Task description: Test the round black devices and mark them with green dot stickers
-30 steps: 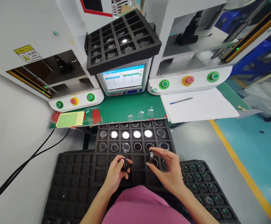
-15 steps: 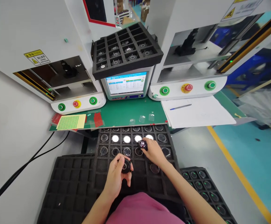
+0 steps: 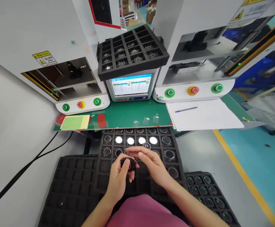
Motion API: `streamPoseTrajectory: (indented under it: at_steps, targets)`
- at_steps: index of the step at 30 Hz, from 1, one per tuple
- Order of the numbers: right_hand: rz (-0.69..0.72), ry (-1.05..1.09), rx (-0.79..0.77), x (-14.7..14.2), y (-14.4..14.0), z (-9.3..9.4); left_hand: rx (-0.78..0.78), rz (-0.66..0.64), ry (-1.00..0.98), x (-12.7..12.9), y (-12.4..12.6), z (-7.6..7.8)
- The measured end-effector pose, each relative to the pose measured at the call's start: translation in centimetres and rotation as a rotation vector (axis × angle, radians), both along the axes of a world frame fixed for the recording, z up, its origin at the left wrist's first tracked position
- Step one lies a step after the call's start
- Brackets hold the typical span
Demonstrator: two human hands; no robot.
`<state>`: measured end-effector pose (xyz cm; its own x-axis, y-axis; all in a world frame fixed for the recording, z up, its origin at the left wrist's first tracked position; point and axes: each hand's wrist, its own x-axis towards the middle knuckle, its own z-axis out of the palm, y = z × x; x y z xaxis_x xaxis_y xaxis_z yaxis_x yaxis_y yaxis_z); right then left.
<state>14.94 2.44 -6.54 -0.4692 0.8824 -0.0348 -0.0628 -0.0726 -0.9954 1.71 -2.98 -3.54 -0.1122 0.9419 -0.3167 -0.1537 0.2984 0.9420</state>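
Note:
My left hand (image 3: 119, 179) grips a small round black part (image 3: 128, 164) over the black foam tray (image 3: 175, 150) in front of me. My right hand (image 3: 151, 164) reaches across to it, fingertips touching the top of the part; it holds nothing of its own. A dark round part with small marks (image 3: 146, 146) sits in a tray cell just beyond my right hand. The tray's cells hold round lens-like parts, several (image 3: 136, 140) shining white.
An empty foam tray (image 3: 73, 186) lies at my left, a filled one (image 3: 210, 195) at my right. A green bench (image 3: 125, 115) carries a sticker sheet (image 3: 74, 122), papers with a pen (image 3: 206, 110), a monitor (image 3: 131, 85) topped by a tray (image 3: 131, 52), and two white machines with buttons.
My right hand set the dark round part it held into a tray cell, then drew back to the part in my left hand. The view shifted slightly.

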Motion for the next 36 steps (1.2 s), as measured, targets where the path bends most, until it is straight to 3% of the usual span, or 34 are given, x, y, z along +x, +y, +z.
streamPoseTrajectory:
  at_steps: [3, 6, 14, 26, 32, 36]
  targets:
    - [0.104, 0.370, -0.340, -1.0, -1.4, 1.8, 0.088, -0.052, 0.091, 0.3, -0.5, 0.6]
    - [0.086, 0.479, -0.449, -1.2, -2.3, 2.8, 0.161, -0.111, 0.201, 0.5, -1.0, 1.2]
    - [-0.081, 0.451, -0.425, -1.3, -3.9, 4.0, 0.363, -0.235, 0.458, 0.6, -1.4, 2.1]
    - [-0.359, 0.566, -0.391, -2.4, -5.1, 3.7, 0.646, -0.303, 0.739, 1.1, -0.8, 1.6]
    - [-0.418, 0.542, -0.397, -2.8, -5.1, 3.3, 0.656, -0.329, 0.800, 1.4, -0.5, 1.0]
    - [-0.422, 0.384, -0.341, -2.0, -3.0, 0.7, 0.528, -0.358, 0.771, 1.4, 0.5, -0.3]
